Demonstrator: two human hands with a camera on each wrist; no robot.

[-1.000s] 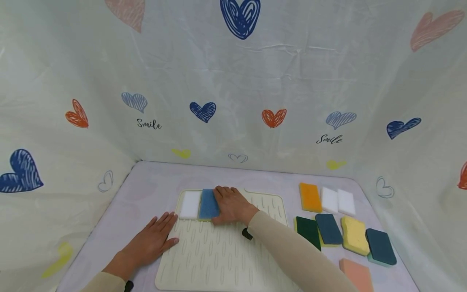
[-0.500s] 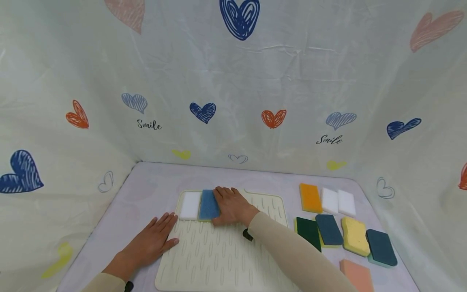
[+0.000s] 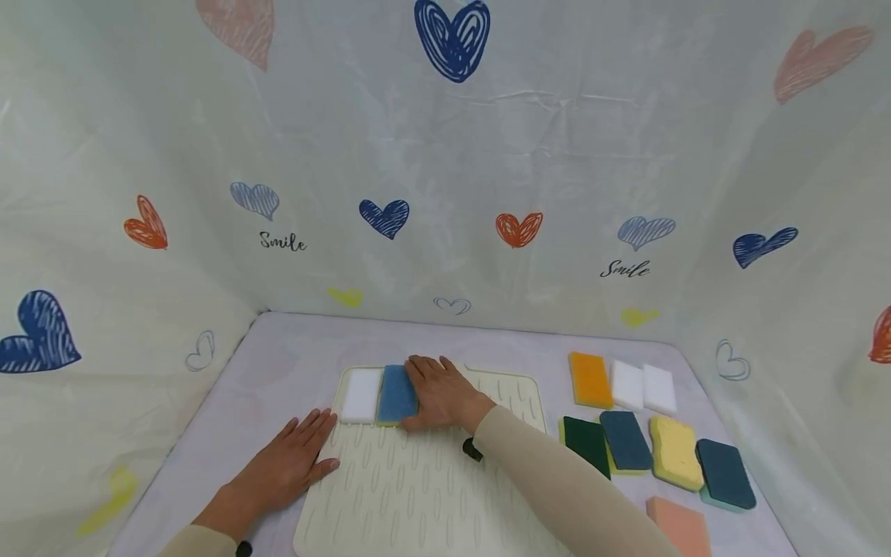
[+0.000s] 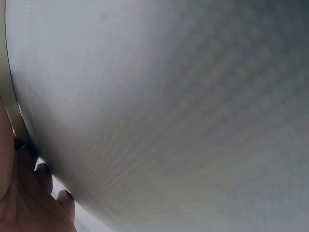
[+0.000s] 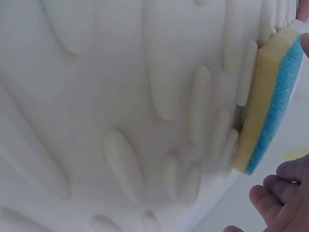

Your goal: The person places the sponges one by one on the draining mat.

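Widest of all, the lilac-covered table [image 3: 278, 348] runs up to the heart-printed cloth backdrop [image 3: 445, 155] on 3 sides, with bare cloth at its far edge and left of the mat. On it lies the cream ribbed silicone mat [image 3: 418, 495], near edge cut off by the frame, its whole near half open. The left hand [image 3: 285, 464] lies flat, fingers straight, across the mat's left edge, gripping nothing. The right hand [image 3: 438, 394] rests palm-down at the mat's far edge, fingers laid straight against the right side of the light blue and yellow rectangular sponge [image 3: 398, 393], not curled round it. That sponge sits flush beside the white rectangular foam block [image 3: 362, 394] in the mat's far-left corner. Right of the mat, 8 loose sponges [image 3: 654, 433] crowd the table, leaving only a narrow strip to the mat's right edge.
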